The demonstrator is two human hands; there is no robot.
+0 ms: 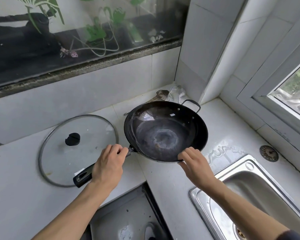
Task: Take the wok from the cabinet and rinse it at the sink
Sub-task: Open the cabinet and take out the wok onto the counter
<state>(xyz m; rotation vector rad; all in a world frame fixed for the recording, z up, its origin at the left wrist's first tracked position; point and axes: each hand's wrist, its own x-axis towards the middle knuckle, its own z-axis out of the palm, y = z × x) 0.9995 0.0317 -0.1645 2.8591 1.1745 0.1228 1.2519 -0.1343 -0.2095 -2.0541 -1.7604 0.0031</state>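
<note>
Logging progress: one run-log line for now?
left hand: grips wok handle | right hand: holds rim | lid: on counter | sink: not reached

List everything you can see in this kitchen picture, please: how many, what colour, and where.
Round black metal wok: one, black, held above the white counter.
Round glass lid: one, clear with black knob, flat on the counter, left of the wok.
Stainless steel sink: one, silver, lower right.
White tiled counter: one, white, under the lid.
Round metal drain cover: one, grey, behind the sink.
Left hand: one, grips the wok's long handle.
Right hand: one, pinches the wok's near rim.
</note>
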